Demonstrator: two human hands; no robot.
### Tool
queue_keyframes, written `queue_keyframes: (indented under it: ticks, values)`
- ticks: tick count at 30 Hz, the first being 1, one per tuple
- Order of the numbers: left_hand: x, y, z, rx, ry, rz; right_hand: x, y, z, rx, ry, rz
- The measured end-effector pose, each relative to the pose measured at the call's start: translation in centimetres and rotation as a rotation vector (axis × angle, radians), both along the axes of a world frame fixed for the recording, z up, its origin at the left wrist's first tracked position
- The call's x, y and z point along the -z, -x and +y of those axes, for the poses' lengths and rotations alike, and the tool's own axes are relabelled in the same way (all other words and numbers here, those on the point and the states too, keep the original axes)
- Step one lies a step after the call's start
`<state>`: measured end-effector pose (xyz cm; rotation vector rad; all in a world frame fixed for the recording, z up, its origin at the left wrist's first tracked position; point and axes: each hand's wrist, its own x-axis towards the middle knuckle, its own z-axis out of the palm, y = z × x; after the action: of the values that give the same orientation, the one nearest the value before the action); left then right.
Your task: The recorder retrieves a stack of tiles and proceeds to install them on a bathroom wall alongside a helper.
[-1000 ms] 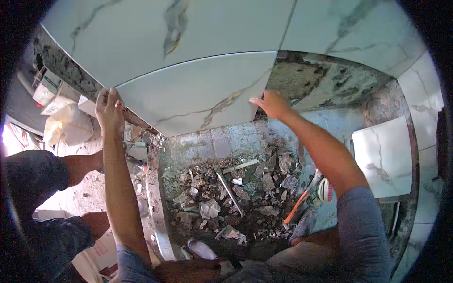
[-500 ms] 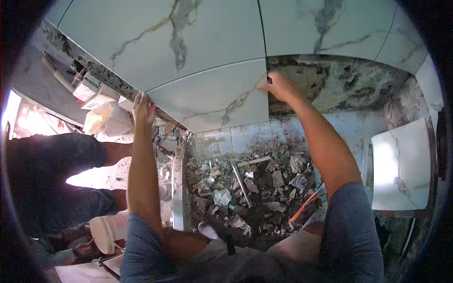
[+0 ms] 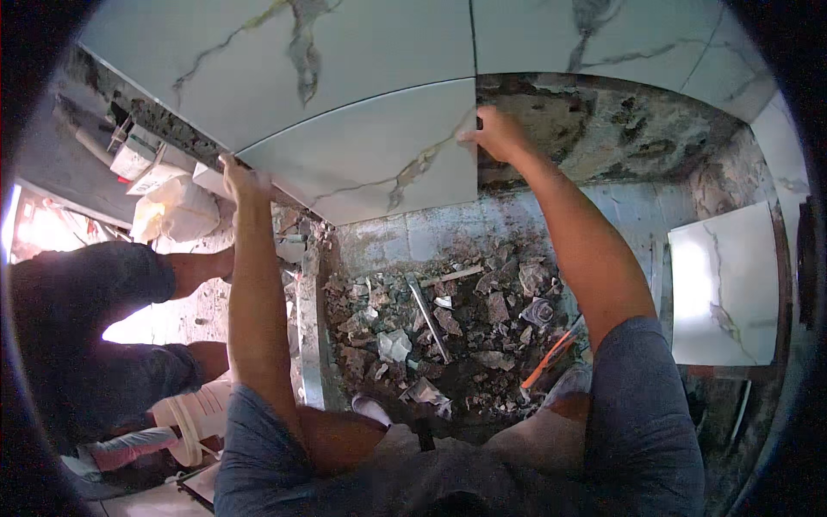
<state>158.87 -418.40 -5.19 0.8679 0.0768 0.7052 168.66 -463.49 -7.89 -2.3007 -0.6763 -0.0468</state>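
Observation:
A white marble-look tile [image 3: 370,159] with grey-gold veining sits under two larger tiles on the wall, thin seams showing between them. My left hand [image 3: 245,183] is closed on its left edge, near the upper left corner; part of the fingers is hidden. At the opposite edge, my right hand [image 3: 498,136] pinches the tile near its upper right corner, thumb on the face. Right of the tile, a bare strip of rough mortar-smeared wall [image 3: 603,129] is exposed. Both arms reach forward and up.
Broken rubble [image 3: 482,319] covers the floor around my feet, with a metal bar [image 3: 428,319] and an orange-handled tool [image 3: 550,360] in it. Another tile [image 3: 722,289] leans at the right. Left are a bucket [image 3: 194,422], a plastic bag [image 3: 177,211] and another person's legs [image 3: 103,302].
My view has shifted slightly, so the tile and wall appear higher and farther left. Both hands stay at the tile's edges; the left hand's fingers have moved a little against the corner.

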Motion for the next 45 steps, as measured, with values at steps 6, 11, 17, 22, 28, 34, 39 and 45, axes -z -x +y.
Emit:
queue_keyframes:
  ticks: [6,11,17,22,28,34,39,45]
  values:
    - [-1.4,-0.7,-1.7,-0.340,0.011,0.157,0.5,0.5,0.1,-0.025,-0.137,0.046]
    - [-1.6,-1.1,-2.3,-0.436,0.046,0.169,0.0,0.8,-0.1,0.011,-0.050,0.000]
    - [-0.3,-1.1,-1.4,-0.394,-0.070,0.055,1.2,0.4,0.0,0.025,-0.073,-0.063]
    - [0.1,-0.4,-1.6,-0.490,-0.240,0.153,2.0,-0.3,0.2,0.036,-0.144,0.098]
    - [0.1,1.1,-1.7,-0.678,-0.493,0.344,2.6,-0.8,0.1,0.043,-0.113,-0.011]
    - [0.6,2.9,-0.4,-0.606,-0.622,0.349,2.7,-0.9,0.0,0.053,-0.060,0.105]
    - [1.0,2.9,1.4,-0.433,-0.571,0.338,1.5,0.2,0.0,0.011,-0.044,-0.009]
    - [0.4,2.8,1.5,-0.395,-0.563,0.284,1.0,0.3,0.1,0.013,-0.068,0.015]
